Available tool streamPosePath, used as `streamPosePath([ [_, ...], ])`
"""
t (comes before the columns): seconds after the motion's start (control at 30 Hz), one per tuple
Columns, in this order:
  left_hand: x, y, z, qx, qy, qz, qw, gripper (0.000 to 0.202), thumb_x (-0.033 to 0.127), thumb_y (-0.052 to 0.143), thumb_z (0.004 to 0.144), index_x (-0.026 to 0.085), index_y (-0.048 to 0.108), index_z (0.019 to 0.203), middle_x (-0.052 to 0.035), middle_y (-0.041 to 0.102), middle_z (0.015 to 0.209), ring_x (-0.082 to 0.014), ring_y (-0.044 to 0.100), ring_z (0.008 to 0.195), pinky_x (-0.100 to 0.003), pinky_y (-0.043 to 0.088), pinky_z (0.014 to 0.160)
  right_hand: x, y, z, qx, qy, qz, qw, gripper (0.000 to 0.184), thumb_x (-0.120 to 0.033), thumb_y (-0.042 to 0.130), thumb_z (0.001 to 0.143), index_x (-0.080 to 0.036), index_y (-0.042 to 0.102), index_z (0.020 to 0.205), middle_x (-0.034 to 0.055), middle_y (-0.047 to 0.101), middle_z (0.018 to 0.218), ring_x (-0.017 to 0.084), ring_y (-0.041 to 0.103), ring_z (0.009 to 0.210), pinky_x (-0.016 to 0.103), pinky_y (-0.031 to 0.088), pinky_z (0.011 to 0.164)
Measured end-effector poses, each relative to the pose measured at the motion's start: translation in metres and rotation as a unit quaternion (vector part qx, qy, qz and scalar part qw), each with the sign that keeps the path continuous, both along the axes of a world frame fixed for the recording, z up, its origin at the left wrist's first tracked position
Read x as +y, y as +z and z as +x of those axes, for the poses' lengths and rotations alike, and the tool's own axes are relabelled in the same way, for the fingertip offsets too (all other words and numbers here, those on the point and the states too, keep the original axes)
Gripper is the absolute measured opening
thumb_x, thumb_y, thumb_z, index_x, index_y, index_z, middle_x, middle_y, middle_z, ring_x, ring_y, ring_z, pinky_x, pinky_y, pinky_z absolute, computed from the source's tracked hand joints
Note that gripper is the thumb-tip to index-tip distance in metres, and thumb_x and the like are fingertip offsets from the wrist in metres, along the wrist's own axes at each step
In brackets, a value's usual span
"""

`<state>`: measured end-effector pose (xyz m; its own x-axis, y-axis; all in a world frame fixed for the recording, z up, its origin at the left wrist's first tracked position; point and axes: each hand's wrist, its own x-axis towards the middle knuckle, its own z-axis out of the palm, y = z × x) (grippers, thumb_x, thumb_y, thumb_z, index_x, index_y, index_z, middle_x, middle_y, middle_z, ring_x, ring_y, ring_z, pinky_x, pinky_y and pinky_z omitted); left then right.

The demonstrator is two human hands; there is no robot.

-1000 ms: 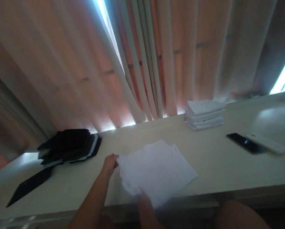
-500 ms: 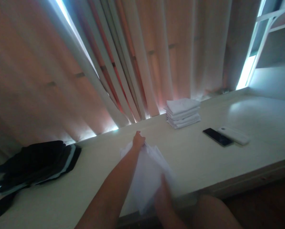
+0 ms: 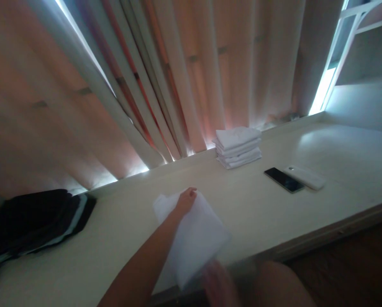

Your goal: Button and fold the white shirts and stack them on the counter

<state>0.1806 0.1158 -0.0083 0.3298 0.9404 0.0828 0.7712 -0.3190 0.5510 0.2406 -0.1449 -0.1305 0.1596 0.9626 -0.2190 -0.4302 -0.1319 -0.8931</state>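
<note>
A white cloth lies at an angle over the front part of the white table, its lower corner reaching the table's near edge. My left hand is closed on the cloth near its upper edge, with the fingers curled. Beside the cloth's lower right edge is my right hand, smeared by motion; its fingers are too blurred to read, and whether it touches the cloth is unclear. Farther back stands a neat stack of folded white cloths.
A black phone lies against a white phone-shaped object on the right. Dark folded clothes are piled at the left. Curtains hang along the back of the table. A knee shows below the front edge.
The white cloth has gone from bunched and partly lifted to flatter and more spread. My right hand has moved down toward the table's front edge. The whole view has shifted slightly.
</note>
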Motion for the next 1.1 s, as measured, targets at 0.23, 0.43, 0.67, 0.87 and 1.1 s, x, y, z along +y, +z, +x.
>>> streamPosePath([
  [0.23,-0.048,-0.016,-0.100,0.152,-0.083,0.111,0.979,0.041,0.028,0.047,0.096,0.024,0.058,0.135,-0.0064,0.039,0.157,-0.0297,0.020,0.150,-0.056,0.018,0.121,0.018,0.044,0.011,-0.371,0.035,0.104,0.922,0.050,-0.052,0.048,0.091,-0.023,0.066,0.128,0.0112,0.056,0.143,0.032,0.047,0.136,0.053,0.032,0.116],
  [0.43,-0.053,-0.057,-0.114,0.278,-0.077,0.092,0.953,0.060,0.042,0.043,0.098,0.034,0.028,0.155,-0.0024,0.018,0.165,-0.0341,0.009,0.152,-0.068,0.012,0.116,0.102,0.066,0.042,-0.758,0.011,0.075,0.647,0.065,-0.044,0.052,0.093,-0.016,0.042,0.150,0.0173,0.028,0.160,0.041,0.021,0.148,0.064,0.018,0.116],
  [0.67,-0.052,-0.080,-0.115,0.244,-0.080,0.080,0.963,0.059,0.044,0.042,0.098,0.039,0.027,0.154,0.0010,0.026,0.163,-0.0313,0.013,0.152,-0.064,0.012,0.119,0.095,0.019,0.049,-0.814,0.053,0.042,0.577,0.074,-0.057,0.046,0.093,-0.015,0.036,0.153,0.0209,0.025,0.160,0.042,0.024,0.147,0.060,0.018,0.117],
  [0.87,-0.025,-0.062,-0.130,0.216,-0.028,0.149,0.965,0.049,0.036,0.040,0.099,0.030,0.044,0.147,-0.0028,0.034,0.160,-0.0266,0.019,0.151,-0.055,0.018,0.121,0.135,0.055,0.045,-0.815,0.052,0.058,0.574,0.078,-0.064,0.038,0.094,-0.018,0.027,0.156,0.0189,0.016,0.162,0.040,0.017,0.149,0.066,0.007,0.116],
  [1.1,0.031,-0.057,-0.158,0.247,0.087,0.123,0.957,0.065,0.049,0.032,0.099,0.020,0.024,0.157,-0.0096,0.019,0.165,-0.0329,0.007,0.153,-0.060,0.010,0.120,0.214,0.059,0.031,-0.795,0.111,0.050,0.595,0.079,-0.062,0.032,0.097,-0.014,0.019,0.157,0.0185,0.012,0.164,0.037,0.011,0.151,0.064,0.007,0.117],
])
